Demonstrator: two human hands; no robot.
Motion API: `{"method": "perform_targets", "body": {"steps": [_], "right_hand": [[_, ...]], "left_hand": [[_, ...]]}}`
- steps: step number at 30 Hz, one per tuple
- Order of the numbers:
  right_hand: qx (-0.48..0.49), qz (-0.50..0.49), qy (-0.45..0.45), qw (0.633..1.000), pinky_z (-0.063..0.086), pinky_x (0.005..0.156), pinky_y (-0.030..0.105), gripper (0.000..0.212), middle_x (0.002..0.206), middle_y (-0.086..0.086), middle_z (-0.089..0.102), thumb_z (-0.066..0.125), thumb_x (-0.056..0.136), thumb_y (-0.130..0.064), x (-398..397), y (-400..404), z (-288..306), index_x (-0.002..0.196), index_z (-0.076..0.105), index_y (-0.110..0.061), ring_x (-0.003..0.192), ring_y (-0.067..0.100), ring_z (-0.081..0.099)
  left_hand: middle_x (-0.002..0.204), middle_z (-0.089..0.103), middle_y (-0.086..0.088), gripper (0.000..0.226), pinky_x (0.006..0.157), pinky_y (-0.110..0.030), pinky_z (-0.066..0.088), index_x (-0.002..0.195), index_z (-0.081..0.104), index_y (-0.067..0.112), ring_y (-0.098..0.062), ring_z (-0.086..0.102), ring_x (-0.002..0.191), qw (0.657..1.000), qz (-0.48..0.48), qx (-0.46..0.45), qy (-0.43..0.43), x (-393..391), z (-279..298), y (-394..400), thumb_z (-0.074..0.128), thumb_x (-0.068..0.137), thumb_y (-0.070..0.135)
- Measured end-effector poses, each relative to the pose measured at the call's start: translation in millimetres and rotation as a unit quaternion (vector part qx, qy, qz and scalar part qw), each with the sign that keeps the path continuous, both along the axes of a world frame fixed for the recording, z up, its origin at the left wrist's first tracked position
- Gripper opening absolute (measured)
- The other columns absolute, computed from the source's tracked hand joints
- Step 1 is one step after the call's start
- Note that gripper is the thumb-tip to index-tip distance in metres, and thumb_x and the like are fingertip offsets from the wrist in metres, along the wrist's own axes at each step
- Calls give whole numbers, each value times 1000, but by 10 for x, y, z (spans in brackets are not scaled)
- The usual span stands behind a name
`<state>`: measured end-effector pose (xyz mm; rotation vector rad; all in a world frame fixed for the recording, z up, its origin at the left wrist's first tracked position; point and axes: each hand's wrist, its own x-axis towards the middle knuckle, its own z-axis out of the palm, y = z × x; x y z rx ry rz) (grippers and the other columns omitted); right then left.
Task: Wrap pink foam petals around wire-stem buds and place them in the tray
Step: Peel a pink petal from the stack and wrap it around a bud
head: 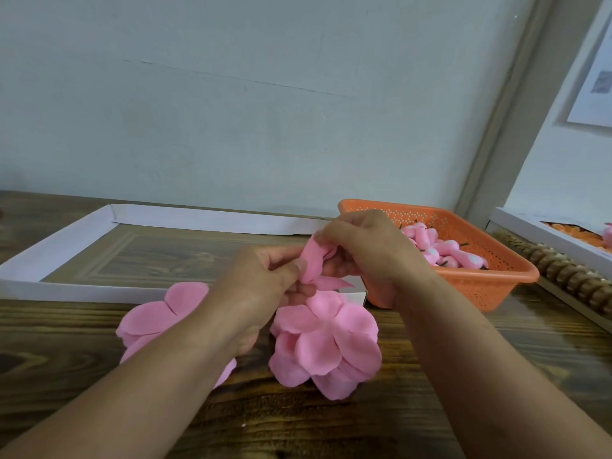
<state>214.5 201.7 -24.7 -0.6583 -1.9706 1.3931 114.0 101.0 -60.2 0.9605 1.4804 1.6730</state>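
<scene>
Both hands [318,270] (pinching) — petal [314,263]

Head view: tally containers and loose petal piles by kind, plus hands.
White cardboard tray: 1
Orange plastic basket: 1
Loose pink petal piles on the table: 2 (left pile, right pile)
Hands working one petal-wrapped bud: 2 (left hand, right hand)
Total: 6

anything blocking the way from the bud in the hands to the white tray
Nothing visible does. Both hands hold the petal-wrapped bud just above the white tray's near right corner, and the tray floor there shows bare.
</scene>
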Motion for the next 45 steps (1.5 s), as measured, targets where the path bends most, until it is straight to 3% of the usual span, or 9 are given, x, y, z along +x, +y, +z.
{"method": "perform_targets", "body": {"steps": [3,6,13,18,21,26,34,41,45], "right_hand": [[-35,82,-10,996,50,65,35,13,67,16,61,55,72,-2,67,32,41,70,68,-1,58,19,56],[-31,90,-12,995,54,69,30,21,79,19,63,50,76,15,81,50,27,83,66,4,68,25,60],[6,35,5,999,46,46,19,13,55,6,61,65,77,8,30,33,4,70,65,-3,46,11,55],[64,12,2,998,36,40,19,10,50,5,54,69,77,-1,37,35,12,68,65,0,42,10,46],[93,6,-1,996,31,40,18,12,50,5,52,71,75,-3,44,31,19,70,64,6,41,8,41],[96,13,-13,995,31,43,21,13,50,5,51,72,75,-6,71,28,34,67,64,1,42,10,41],[79,16,-7,997,31,43,21,22,45,-1,50,72,75,-8,55,15,31,58,60,-9,39,8,41],[83,9,-12,996,31,40,19,25,38,-8,47,71,76,-8,50,10,19,55,57,-10,37,6,39],[96,26,0,995,32,41,19,14,42,-7,50,71,77,-2,63,2,37,73,60,-11,36,6,39]], "left_hand": [[78,73,-5,21,60,-19,57,98,69,14,-11,66,60,999,-19,-2,-29,-45,35,-18,51,95,5],[77,74,-4,22,62,-20,58,92,71,16,-12,67,62,999,-30,-4,-35,-71,60,-36,51,95,6],[82,75,-5,22,66,-21,58,96,71,16,-14,69,68,998,-43,-7,-37,-108,70,-40,51,95,8],[81,75,-6,21,62,-21,57,90,72,16,-14,71,68,997,-63,-1,-46,-130,86,-57,53,93,8],[82,75,-8,13,62,-22,58,92,72,14,-15,70,67,996,-78,-7,-46,-142,79,-65,61,85,13],[77,73,-9,22,60,-23,59,81,75,13,-15,68,62,994,-94,-4,-60,-139,83,-75,67,63,23],[73,72,-8,17,55,-20,56,70,78,13,-12,66,57,990,-124,-13,-68,-151,93,-89,69,61,24],[70,70,-8,26,49,-18,52,83,72,7,-10,64,53,990,-116,-24,-77,-125,92,-89,68,62,22],[66,68,-8,22,47,-17,51,76,75,9,-10,62,50,990,-116,-31,-74,-133,102,-86,68,60,23]]}}
